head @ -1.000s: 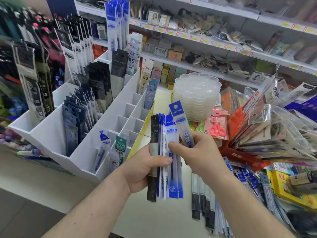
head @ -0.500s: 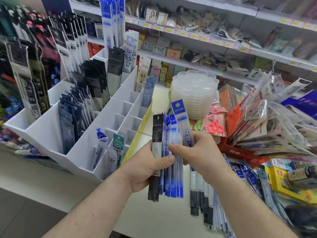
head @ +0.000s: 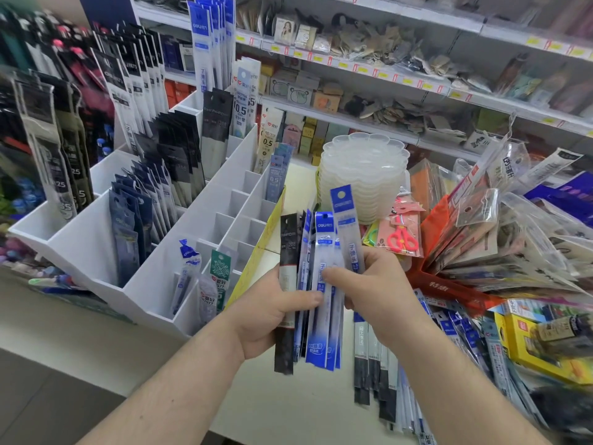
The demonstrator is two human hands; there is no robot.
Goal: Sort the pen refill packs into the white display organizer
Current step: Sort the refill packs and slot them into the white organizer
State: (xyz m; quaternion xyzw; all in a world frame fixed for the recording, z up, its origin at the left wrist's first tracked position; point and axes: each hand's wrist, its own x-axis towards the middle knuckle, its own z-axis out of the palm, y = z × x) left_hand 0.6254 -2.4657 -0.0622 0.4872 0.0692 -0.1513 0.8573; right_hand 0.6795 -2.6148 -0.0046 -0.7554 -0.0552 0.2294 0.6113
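While the left hand (head: 269, 316) gripped a fanned bundle of pen refill packs (head: 308, 284) upright over the bench (head: 288, 409), thumb across the front, the right hand (head: 369, 290) pinched one blue-topped pack (head: 345, 220) at the right edge of that fan, standing higher than the rest. Both hands were closed on packs and close together, touching the same bundle. The white display organizer (head: 224, 200) sat just left of the hands, tilted back; rear compartments were crowded with dark and blue packs, several small middle cells looked unfilled, and the front cells held a few short packs. More loose packs (head: 378, 364) lay flat on the bench under the right forearm, beside an orange tray of mixed packets (head: 449, 284). Step looked like singling out one pack for a slot; most of the sorting seemed left to do. Risks, as a judgement: slick sleeves overlap, so pulling the raised pack could drag a neighbour out and drop it onto the bench pile. The black pack (head: 287, 274) at the left edge sat under the thumb only and could slip. Similar blue headers invite a wrong-slot placement. Narrow cells could catch a pack's corner and bend it.
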